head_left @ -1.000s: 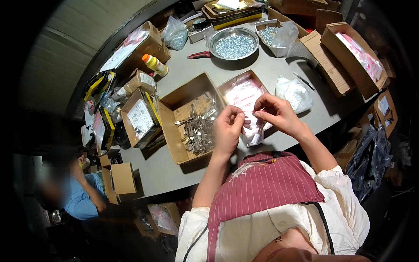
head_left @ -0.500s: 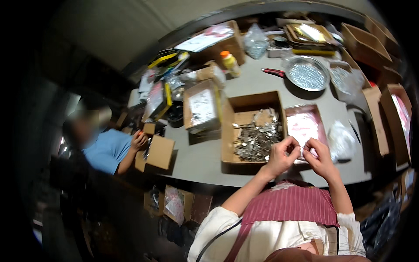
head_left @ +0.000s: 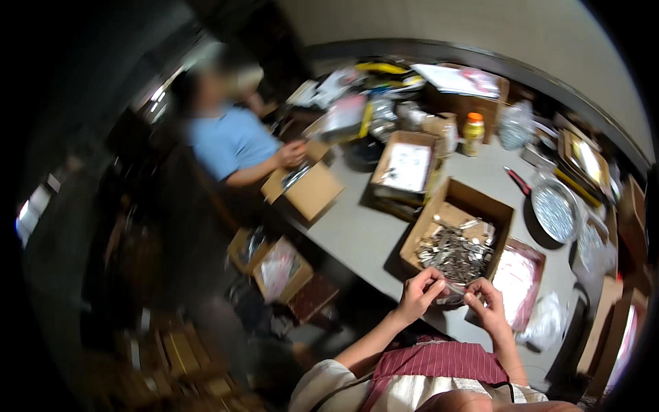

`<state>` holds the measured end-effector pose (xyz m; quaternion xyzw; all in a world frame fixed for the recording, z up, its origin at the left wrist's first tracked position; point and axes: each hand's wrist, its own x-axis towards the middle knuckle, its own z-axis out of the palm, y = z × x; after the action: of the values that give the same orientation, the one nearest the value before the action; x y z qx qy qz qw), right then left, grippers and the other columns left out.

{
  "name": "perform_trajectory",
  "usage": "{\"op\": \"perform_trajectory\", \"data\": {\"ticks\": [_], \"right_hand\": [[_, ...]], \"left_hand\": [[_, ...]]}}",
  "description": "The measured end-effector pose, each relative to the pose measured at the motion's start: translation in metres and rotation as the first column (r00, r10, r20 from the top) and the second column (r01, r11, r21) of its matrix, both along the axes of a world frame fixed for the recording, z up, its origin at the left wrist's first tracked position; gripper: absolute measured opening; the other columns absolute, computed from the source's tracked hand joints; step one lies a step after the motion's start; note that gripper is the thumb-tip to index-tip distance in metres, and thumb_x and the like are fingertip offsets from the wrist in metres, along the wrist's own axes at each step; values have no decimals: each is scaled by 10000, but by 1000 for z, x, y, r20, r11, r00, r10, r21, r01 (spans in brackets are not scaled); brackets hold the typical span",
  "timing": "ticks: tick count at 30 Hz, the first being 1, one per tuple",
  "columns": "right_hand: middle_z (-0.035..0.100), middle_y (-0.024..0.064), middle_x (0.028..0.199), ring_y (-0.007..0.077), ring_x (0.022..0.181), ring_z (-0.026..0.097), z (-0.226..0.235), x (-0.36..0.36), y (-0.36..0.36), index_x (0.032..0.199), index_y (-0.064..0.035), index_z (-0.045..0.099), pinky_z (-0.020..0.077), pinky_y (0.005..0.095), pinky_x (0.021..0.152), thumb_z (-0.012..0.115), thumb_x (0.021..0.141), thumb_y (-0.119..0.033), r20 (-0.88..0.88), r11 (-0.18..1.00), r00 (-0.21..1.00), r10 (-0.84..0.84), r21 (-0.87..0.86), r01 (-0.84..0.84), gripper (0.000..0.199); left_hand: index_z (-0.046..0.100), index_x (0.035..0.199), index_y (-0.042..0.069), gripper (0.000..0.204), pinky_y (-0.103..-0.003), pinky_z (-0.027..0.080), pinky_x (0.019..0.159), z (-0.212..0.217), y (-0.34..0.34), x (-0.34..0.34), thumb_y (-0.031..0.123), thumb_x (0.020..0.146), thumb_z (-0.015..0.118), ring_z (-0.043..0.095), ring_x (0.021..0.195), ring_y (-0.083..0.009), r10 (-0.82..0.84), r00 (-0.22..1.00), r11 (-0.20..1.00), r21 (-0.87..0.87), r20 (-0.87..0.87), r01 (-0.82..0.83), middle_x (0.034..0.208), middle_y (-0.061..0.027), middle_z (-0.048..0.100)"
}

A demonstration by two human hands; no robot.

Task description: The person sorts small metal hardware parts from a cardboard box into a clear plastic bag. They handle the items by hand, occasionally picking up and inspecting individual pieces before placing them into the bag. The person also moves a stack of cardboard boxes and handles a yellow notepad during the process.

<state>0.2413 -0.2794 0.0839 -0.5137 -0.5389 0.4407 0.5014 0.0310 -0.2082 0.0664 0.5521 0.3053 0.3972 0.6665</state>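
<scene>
The view has swung left to take in a seated co-worker (head_left: 230, 141), yet the left hand (head_left: 420, 294) and right hand (head_left: 486, 307) still pinch a small clear bag (head_left: 454, 288) between them beside the cardboard box of metal parts (head_left: 456, 250), so the work carries on.

Cardboard box (head_left: 458, 237) blocks ahead; bare table (head_left: 357, 233) leftward.

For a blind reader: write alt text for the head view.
Both hands, left hand and right hand, pinch a small clear bag over the grey table, beside a cardboard box of metal parts; a co-worker sits opposite.
</scene>
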Motion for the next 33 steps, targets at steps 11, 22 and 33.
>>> {"op": "perform_trajectory", "data": {"ticks": [11, 22, 33], "right_hand": [[621, 7, 838, 88, 723, 568, -53, -190, 49, 971, -89, 574, 479, 254, 680, 600, 1008, -197, -523, 703, 759, 388, -365, -611, 117], [573, -31, 748, 60, 631, 531, -56, -457, 16, 906, -102, 600, 407, 211, 553, 598, 1010, -320, -410, 13, 242, 879, -488, -873, 241], [599, 24, 985, 135, 914, 577, -109, -643, -104, 1094, -60, 607, 483, 311, 812, 651, 973, -281, -64, -619, -678, 733, -476, -625, 256]], "left_hand": [[515, 1192, 79, 192, -263, 522, 729, -120, -161, -177, 230, 1077, 484, 650, 831, -119, 846, 521, 493, -208, -111, -845, 971, -64, 679], [584, 1179, 39, 226, -372, 530, 834, -88, -300, -320, 179, 1005, 552, 691, 929, -260, 820, -178, -117, 146, -544, -982, 1038, -127, 701], [580, 1227, 52, 484, -440, 479, 952, 176, -484, -338, 158, 793, 766, 564, 1175, -344, 758, -650, -307, 907, 49, -290, 1279, -178, 573]]}}
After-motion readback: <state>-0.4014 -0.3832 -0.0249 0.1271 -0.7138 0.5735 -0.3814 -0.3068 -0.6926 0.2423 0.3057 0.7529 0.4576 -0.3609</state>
